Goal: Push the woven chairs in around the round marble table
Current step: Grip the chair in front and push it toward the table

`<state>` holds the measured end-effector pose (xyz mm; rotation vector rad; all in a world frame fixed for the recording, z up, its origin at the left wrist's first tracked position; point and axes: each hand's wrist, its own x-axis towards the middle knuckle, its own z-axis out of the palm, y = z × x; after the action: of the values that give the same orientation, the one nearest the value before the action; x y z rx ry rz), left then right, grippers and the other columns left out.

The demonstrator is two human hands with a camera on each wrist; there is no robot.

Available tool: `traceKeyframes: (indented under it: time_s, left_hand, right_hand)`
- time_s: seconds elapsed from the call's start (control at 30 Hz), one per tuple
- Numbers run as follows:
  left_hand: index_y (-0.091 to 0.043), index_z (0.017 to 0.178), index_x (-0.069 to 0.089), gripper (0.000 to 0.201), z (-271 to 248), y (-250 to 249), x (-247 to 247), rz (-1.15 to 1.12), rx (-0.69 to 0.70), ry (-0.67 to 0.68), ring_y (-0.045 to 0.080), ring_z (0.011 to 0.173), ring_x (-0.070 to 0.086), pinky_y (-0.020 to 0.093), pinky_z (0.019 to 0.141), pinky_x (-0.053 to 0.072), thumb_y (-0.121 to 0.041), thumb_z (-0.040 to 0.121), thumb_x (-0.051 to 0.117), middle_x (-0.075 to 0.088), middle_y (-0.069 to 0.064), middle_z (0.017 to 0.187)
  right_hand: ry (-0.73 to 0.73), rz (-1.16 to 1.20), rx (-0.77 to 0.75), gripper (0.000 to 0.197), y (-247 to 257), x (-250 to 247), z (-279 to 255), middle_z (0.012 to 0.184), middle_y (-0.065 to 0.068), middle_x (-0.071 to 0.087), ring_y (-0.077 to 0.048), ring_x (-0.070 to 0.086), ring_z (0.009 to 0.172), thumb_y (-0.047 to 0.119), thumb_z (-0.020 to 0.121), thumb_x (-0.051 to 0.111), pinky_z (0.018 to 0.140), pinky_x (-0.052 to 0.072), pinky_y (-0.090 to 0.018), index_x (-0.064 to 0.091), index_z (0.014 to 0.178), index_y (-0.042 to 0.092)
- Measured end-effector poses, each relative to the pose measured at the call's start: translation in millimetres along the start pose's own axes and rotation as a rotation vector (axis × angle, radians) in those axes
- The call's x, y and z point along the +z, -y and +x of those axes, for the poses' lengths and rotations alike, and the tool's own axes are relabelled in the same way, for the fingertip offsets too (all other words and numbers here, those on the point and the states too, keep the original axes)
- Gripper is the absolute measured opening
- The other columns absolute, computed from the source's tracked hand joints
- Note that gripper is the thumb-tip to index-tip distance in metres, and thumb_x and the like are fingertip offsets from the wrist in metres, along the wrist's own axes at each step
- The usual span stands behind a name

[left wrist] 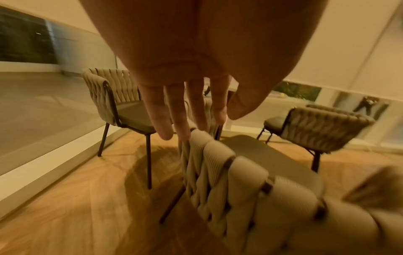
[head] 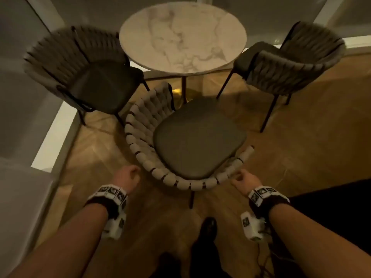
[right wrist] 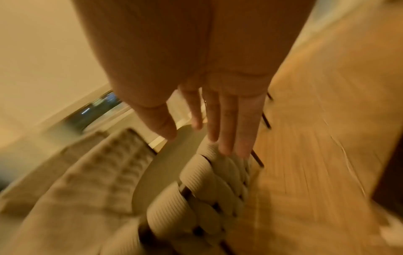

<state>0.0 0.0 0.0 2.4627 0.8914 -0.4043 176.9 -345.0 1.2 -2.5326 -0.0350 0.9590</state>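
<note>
Both hands hover at the near chair: left hand and right hand loose, holding nothing, flanking its woven back. Round table lies straight beyond them. Best grip both sides, push evenly, square up.

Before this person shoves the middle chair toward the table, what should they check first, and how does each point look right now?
1. Left hand on the near chair: not ok, beside the woven back; fingers straight, gripping nothing.
2. Right hand on the backrest: cannot tell; fingers extended at the weave, contact unclear.
3. Chair faces the marble table: not ok, its seat is angled off to the right.
4. Room between the left chair and right chair: ok, a gap shows.
5. Floor ahead clear: ok as far as visible.
6. Person's shoe clear of the chair leg: ok.
</note>
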Motion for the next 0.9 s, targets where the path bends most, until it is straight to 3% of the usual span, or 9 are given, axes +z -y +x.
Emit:
traceKeyframes:
  time_s: [0.13, 0.23, 0.3, 0.37, 0.5, 0.6, 0.67, 0.8, 0.9]
  left_hand:
    - [-0.013, 0.133, 0.052, 0.045, 40.5, -23.8, -10.2, -0.035, -0.065, -0.047, 0.033, 0.122, 0.052, 0.042, 0.103, 0.042, -0.026, 0.091, 0.055, 0.051, 0.015, 0.137]
    - [-0.015, 0.14, 0.043, 0.053, 68.4, -27.7, -12.4, -0.041, -0.136, -0.01, 0.035, 0.128, 0.047, 0.043, 0.106, 0.04, -0.027, 0.09, 0.056, 0.036, 0.015, 0.146]
    - [-0.017, 0.145, 0.034, 0.06, 89.4, -26.0, -16.1, -0.032, -0.203, -0.003, 0.037, 0.129, 0.046, 0.045, 0.106, 0.042, -0.03, 0.09, 0.054, 0.027, 0.012, 0.152]
    - [-0.02, 0.147, 0.028, 0.064, 108.7, -23.2, -18.1, -0.05, -0.259, -0.025, 0.04, 0.126, 0.048, 0.048, 0.103, 0.045, -0.03, 0.09, 0.054, 0.022, 0.012, 0.155]
    - [-0.025, 0.151, 0.016, 0.078, 147.0, -16.3, -17.7, -0.146, -0.37, -0.006, 0.045, 0.131, 0.042, 0.053, 0.107, 0.04, -0.022, 0.087, 0.059, 0.019, 0.014, 0.157]
    - [-0.033, 0.152, 0.004, 0.09, 166.9, -10.5, -16.2, -0.186, -0.378, 0.017, 0.046, 0.126, 0.046, 0.054, 0.104, 0.042, -0.021, 0.085, 0.063, 0.034, 0.023, 0.147]
    - [-0.037, 0.151, -0.001, 0.095, 175.3, -11.1, -16.7, -0.201, -0.381, 0.032, 0.046, 0.121, 0.05, 0.054, 0.099, 0.044, -0.022, 0.085, 0.066, 0.041, 0.026, 0.139]
    - [-0.039, 0.15, 0.017, 0.088, 188.5, -10.4, -22.2, -0.192, -0.378, 0.06, 0.046, 0.12, 0.05, 0.051, 0.099, 0.048, -0.025, 0.08, 0.069, 0.04, 0.025, 0.14]
    - [-0.031, 0.145, 0.033, 0.081, 189.2, -13.3, -11.9, -0.248, -0.354, 0.119, 0.041, 0.122, 0.051, 0.052, 0.1, 0.049, -0.025, 0.074, 0.072, 0.044, 0.02, 0.143]
  right_hand:
    - [0.036, 0.229, 0.252, 0.049, 9.0, 2.1, 45.6, 0.104, -0.012, 0.061, -0.035, 0.064, 0.097, 0.04, 0.088, 0.058, 0.083, 0.056, -0.044, 0.049, 0.126, 0.01]
    - [0.145, 0.28, 0.386, 0.046, 9.0, 15.7, 63.5, 0.082, -0.014, 0.061, -0.037, 0.066, 0.088, 0.04, 0.089, 0.057, 0.087, 0.055, -0.053, 0.056, 0.103, -0.003]
    - [0.17, 0.339, 0.447, 0.037, 16.0, 23.9, 69.8, 0.091, -0.016, 0.061, -0.037, 0.064, 0.091, 0.033, 0.09, 0.061, 0.09, 0.054, -0.053, 0.054, 0.105, -0.001]
    - [0.179, 0.308, 0.443, 0.046, 20.1, 34.5, 78.4, 0.119, -0.02, 0.058, -0.035, 0.061, 0.097, 0.027, 0.088, 0.065, 0.091, 0.055, -0.049, 0.05, 0.125, 0.003]
    - [0.015, 0.511, 0.625, 0.075, 29.7, 40.0, 86.9, 0.136, -0.024, 0.048, -0.037, 0.059, 0.103, 0.023, 0.086, 0.07, 0.067, 0.056, -0.036, 0.026, 0.144, 0.004]
    - [-0.071, 0.498, 0.647, 0.073, 26.3, 49.7, 91.8, 0.138, -0.022, 0.048, -0.039, 0.052, 0.12, 0.024, 0.084, 0.071, 0.094, 0.049, -0.042, 0.03, 0.139, 0.003]
    - [-0.094, 0.476, 0.637, 0.074, 22.2, 57.7, 100.6, 0.136, -0.021, 0.05, -0.041, 0.054, 0.117, 0.028, 0.081, 0.072, 0.094, 0.05, -0.045, 0.031, 0.138, 0.004]
    - [-0.098, 0.418, 0.646, 0.068, 30.2, 43.9, 109.4, 0.134, -0.022, 0.052, -0.042, 0.055, 0.115, 0.027, 0.083, 0.066, 0.089, 0.05, -0.043, 0.033, 0.139, 0.008]
    - [-0.138, 0.353, 0.647, 0.056, 29.7, 32.9, 114.0, 0.14, -0.021, 0.045, -0.041, 0.048, 0.123, 0.032, 0.092, 0.05, 0.101, 0.044, -0.044, 0.034, 0.141, 0.007]
